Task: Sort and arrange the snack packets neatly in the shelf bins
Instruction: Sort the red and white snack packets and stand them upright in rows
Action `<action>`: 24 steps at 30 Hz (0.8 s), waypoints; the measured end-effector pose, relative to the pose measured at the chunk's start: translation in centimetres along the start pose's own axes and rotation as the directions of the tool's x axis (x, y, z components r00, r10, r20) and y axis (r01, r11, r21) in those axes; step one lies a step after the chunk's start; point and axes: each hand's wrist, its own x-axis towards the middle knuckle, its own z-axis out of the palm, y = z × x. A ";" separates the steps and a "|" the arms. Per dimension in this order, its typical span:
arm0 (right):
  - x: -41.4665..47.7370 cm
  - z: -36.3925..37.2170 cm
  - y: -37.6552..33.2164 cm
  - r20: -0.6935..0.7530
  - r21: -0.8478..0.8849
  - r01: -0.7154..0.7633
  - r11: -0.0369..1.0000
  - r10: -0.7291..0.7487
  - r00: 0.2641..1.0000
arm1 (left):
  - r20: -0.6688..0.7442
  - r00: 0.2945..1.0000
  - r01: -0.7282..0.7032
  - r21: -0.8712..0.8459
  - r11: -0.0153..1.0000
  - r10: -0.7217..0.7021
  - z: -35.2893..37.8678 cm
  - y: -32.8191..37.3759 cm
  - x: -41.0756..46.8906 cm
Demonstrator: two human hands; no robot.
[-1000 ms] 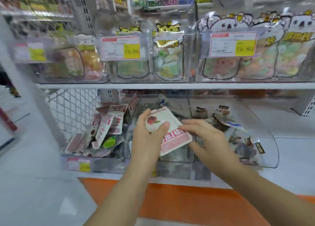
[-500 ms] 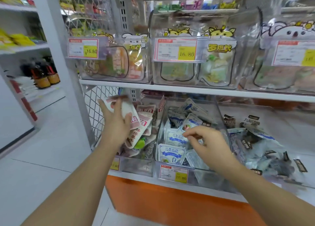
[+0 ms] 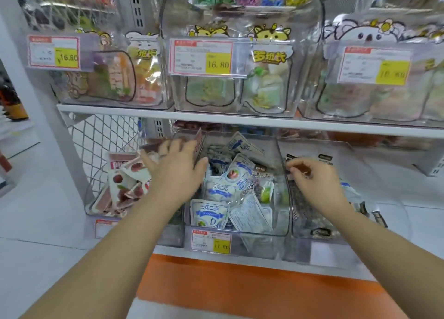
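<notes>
1. The left hand (image 3: 176,172) lies flat with fingers spread, its grip open and empty, over the pink packets (image 3: 127,181) in the bin left of the middle bin (image 3: 282,231).
2. The right hand (image 3: 313,180) is curled; its grip pinches a small dark packet (image 3: 296,167) over the bin right of the middle bin.
3. Blue-white packets (image 3: 217,191) fill the middle bin, jumbled.
4. A price tag (image 3: 211,243) sits on its front.

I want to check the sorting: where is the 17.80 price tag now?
In the head view, the 17.80 price tag is low and central, on the front of the middle bin, below the blue-white packets.
</notes>
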 end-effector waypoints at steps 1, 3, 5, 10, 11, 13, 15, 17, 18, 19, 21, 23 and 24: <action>0.8 -0.2 1.1 0.005 -0.053 -0.019 0.998 0.020 1.000 | -0.002 0.999 -0.045 -0.135 0.990 0.045 0.3 1.7 -0.7; 2.1 -0.5 2.9 0.075 -0.185 -0.030 0.982 0.045 0.996 | 0.008 0.994 -0.098 -0.391 0.915 0.110 1.2 4.7 -2.3; 3.1 -0.6 4.1 0.172 -0.301 -0.018 0.953 0.073 0.982 | 0.017 0.993 -0.087 -0.552 0.829 0.116 2.4 7.2 -3.7; 4.0 -0.2 5.7 0.278 -0.462 0.026 0.886 0.118 0.953 | 0.009 1.000 0.008 -0.728 0.686 -0.002 5.6 10.8 -5.6; 4.1 -0.1 5.8 0.281 -0.474 0.023 0.880 0.127 0.951 | -0.005 1.000 0.002 -0.740 0.672 -0.009 6.2 11.3 -5.8; 4.4 0.1 6.1 0.287 -0.480 0.014 0.877 0.141 0.948 | -0.030 0.999 -0.013 -0.752 0.659 -0.014 7.0 11.9 -5.9; 4.4 0.0 6.4 0.228 -0.435 -0.008 0.901 0.119 0.966 | -0.029 0.999 -0.011 -0.759 0.651 -0.017 7.6 12.3 -5.9; 3.9 -0.8 6.3 0.083 -0.285 -0.043 0.958 0.069 0.994 | -0.023 1.000 -0.013 -0.767 0.642 -0.007 7.7 12.4 -5.9; 3.3 -1.5 5.8 0.008 -0.186 -0.042 0.982 0.044 0.999 | -0.026 1.000 -0.021 -0.767 0.641 0.002 7.7 12.4 -6.1; 2.6 -2.3 5.1 -0.050 -0.086 -0.033 0.996 0.029 0.998 | -0.031 0.999 -0.032 -0.767 0.641 0.013 7.7 12.3 -6.2; 0.6 -4.2 3.6 -0.113 0.085 0.004 0.996 0.005 0.994 | -0.020 0.999 -0.042 -0.768 0.640 0.042 7.6 12.2 -6.6; -1.5 -5.8 2.3 -0.132 0.162 0.067 0.985 -0.045 0.990 | 0.008 0.995 -0.060 -0.761 0.646 0.102 7.3 12.3 -7.0; -2.4 -6.4 1.8 -0.138 0.170 0.105 0.980 -0.082 0.987 | 0.015 0.990 -0.080 -0.751 0.655 0.137 7.0 12.4 -7.2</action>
